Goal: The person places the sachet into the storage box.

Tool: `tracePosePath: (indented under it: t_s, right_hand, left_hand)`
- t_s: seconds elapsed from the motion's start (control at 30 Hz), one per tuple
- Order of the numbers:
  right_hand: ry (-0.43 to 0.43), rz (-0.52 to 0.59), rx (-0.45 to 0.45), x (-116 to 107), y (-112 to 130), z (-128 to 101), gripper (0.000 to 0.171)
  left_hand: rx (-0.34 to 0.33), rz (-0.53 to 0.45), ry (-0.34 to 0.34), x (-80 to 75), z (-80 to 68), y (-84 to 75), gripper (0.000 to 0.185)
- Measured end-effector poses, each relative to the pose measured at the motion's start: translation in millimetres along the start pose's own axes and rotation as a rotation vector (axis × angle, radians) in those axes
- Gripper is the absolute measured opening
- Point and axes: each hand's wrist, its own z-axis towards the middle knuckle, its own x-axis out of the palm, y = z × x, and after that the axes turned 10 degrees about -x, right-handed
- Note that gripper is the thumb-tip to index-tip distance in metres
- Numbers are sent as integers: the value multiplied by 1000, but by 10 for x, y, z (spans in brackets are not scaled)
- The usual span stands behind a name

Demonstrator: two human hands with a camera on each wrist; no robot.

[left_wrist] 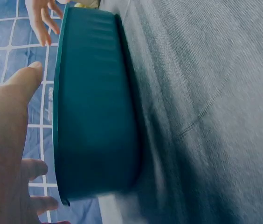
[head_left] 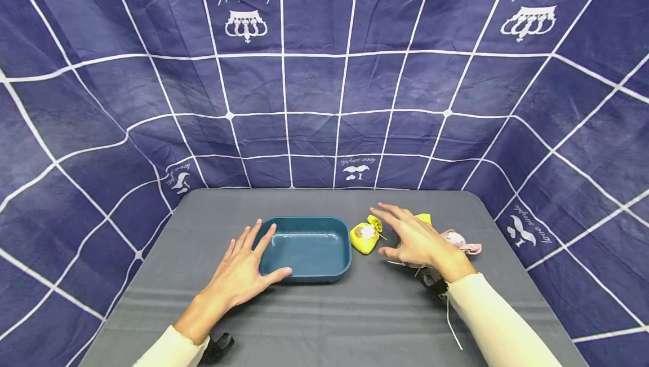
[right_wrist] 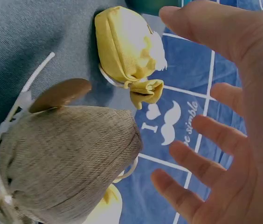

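Note:
A teal rectangular tray point(head_left: 304, 251) sits on the grey cloth. My left hand point(head_left: 235, 274) is spread at its left side, fingers straight and overlapping the rim in the head view. My right hand point(head_left: 418, 241) hovers over small cloth pouches, fingers extended and holding nothing. Just left of it lies a yellow drawstring pouch point(head_left: 364, 237) with a white flower. Behind it a second yellow pouch point(head_left: 423, 218) shows only in part. A pink pouch point(head_left: 469, 247) peeks out near the right wrist. In the right wrist view, a grey-brown pouch point(right_wrist: 71, 158) with white cords lies close below the hand.
The grey cloth-covered table point(head_left: 314, 327) runs up to a blue curtain point(head_left: 314, 85) with white grid lines at the back and sides. A black wrist strap point(head_left: 435, 282) with a dangling white cord is on the right wrist; another black device point(head_left: 219, 347) is on the left.

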Motion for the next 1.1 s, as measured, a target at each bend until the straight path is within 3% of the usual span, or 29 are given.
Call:
tracePosePath:
  t_s: [0.27, 0.5, 0.93, 1.1]
  right_hand:
    - [121, 69, -21, 23, -64, 264, 95]
    - [182, 111, -74, 116, -86, 473, 92]
    - [248, 156, -146, 256, -170, 639, 78]
    - [283, 178, -131, 301, -192, 654, 75]
  left_hand:
    - [-26, -83, 37, -35, -11, 155, 126]
    - [-44, -184, 70, -65, -36, 182, 130]
    - [-72, -189, 80, -85, -31, 119, 132]
    - [-100, -190, 92, -76, -44, 107, 133]
